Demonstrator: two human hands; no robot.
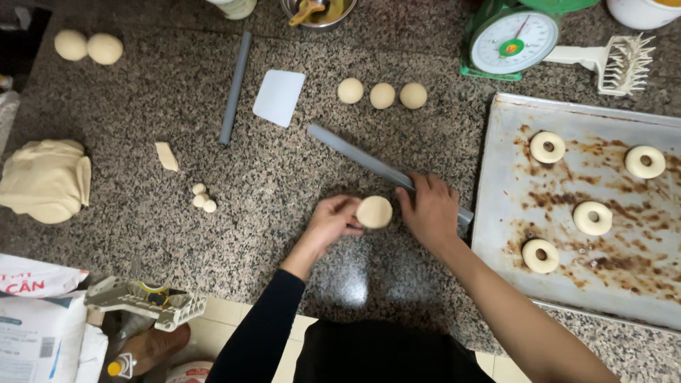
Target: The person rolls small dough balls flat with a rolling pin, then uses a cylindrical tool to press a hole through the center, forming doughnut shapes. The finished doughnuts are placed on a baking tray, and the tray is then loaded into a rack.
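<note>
Pinching a round, flattened, pale dough disc (374,211), the left hand (332,221) works beside the right hand (430,211), closed over a long grey rolling rod (376,167) on the speckled granite counter (284,170).

Granite counter (177,85): dough balls (381,94), tray (603,120).

A: Item held?
B: One flattened dough disc (374,211), pale cream, smooth, round, tilted up off the table at lower centre of the frame.
A: Second item?
B: One long grey rod (369,164), lying flat, running diagonally from centre toward the right, its lower end covered.
</note>
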